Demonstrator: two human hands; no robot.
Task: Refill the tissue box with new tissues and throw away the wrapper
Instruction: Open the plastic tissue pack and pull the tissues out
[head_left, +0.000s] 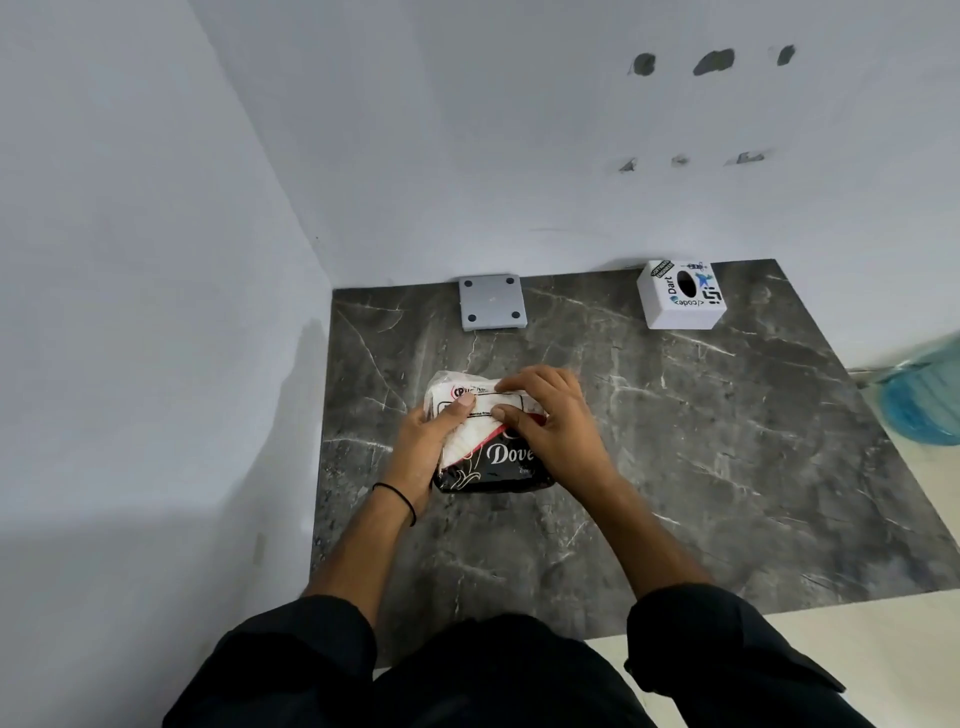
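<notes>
While both hands grip it, the tissue pack (488, 441) stays wrapped.
Left hand (431, 441) and right hand (545, 421) pinch its far end; its long axis runs near-to-far.

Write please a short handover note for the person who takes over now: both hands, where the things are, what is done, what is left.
Left hand: grips the tissue pack at its left side.
Right hand: fingers pinch the wrapper at the pack's top.
The pack lies on the dark marble slab, wrapper partly open, white tissues showing.
Tissue box stands at the far right by the wall; its grey base plate lies apart, far left.
Left: take out the tissues, fill the box, close it, discard the wrapper.
</notes>
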